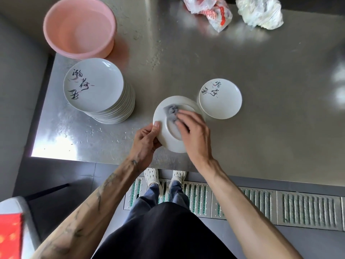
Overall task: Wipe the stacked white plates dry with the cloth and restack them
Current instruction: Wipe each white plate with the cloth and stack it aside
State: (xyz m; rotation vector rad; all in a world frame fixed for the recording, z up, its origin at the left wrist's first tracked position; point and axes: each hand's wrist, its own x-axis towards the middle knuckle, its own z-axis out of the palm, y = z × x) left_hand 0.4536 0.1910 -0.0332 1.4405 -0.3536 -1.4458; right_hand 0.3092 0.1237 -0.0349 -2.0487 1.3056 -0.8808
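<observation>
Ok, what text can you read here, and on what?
Top plate of the stack: three brush-written Chinese characters, too cursive to quote.
Right plate: three similar characters, too small.
Held plate: underside up, no text.
Red-printed bag: crumpled, unreadable.
Red item, lower left: blurred.

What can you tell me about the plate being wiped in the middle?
The held plate is round, glossy white, ceramic-looking, and turned underside up, its raised foot ring showing. It tilts above the steel table. The left hand grips its left rim, thumb on top; the right hand presses a crumpled grey cloth against its base. Whether its lower edge touches the table is unclear.
</observation>
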